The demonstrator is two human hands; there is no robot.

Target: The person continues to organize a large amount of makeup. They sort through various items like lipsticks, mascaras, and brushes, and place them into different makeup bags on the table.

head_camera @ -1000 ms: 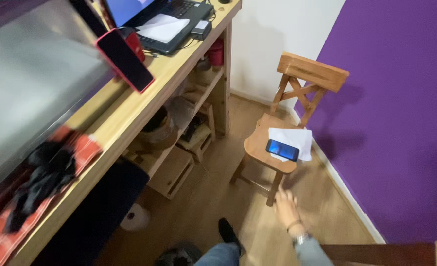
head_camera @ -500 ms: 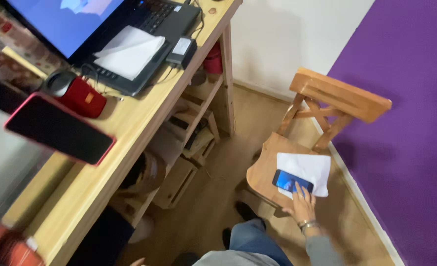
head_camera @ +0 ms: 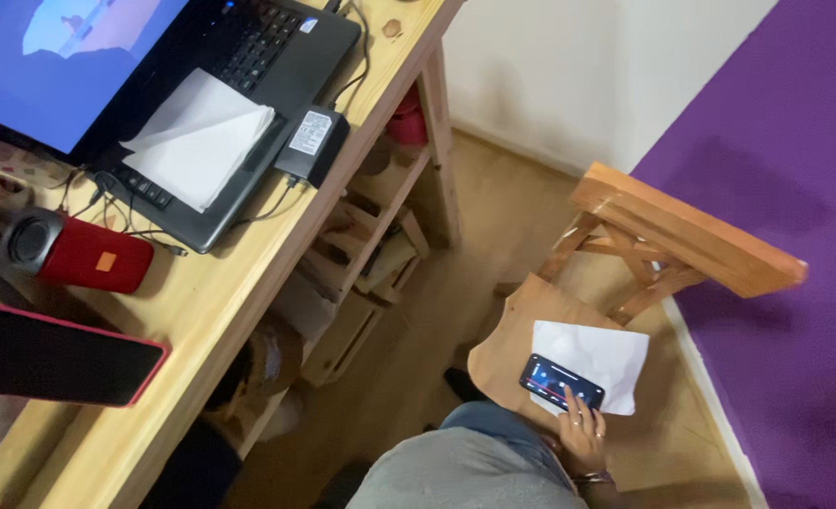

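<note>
lit phone screen [head_camera: 560, 381] with red stripe on chair seat, blue laptop screen [head_camera: 55, 57] top left on desk, white label [head_camera: 310, 133] on black power brick, dark red-edged phone screen [head_camera: 50, 356] at left

Right hand [head_camera: 583, 435] is reaching onto the wooden chair [head_camera: 507, 330] seat, fingertips touching the phone [head_camera: 560, 381] lying on the white paper [head_camera: 597, 358]. Chair back [head_camera: 687, 231] is blocking the far side, purple wall [head_camera: 795, 283] is closing in just beyond. Seat's near-left wood is lying open. Open floor [head_camera: 437, 311] is separating chair from the desk [head_camera: 248, 283] and its cluttered shelves.
</note>
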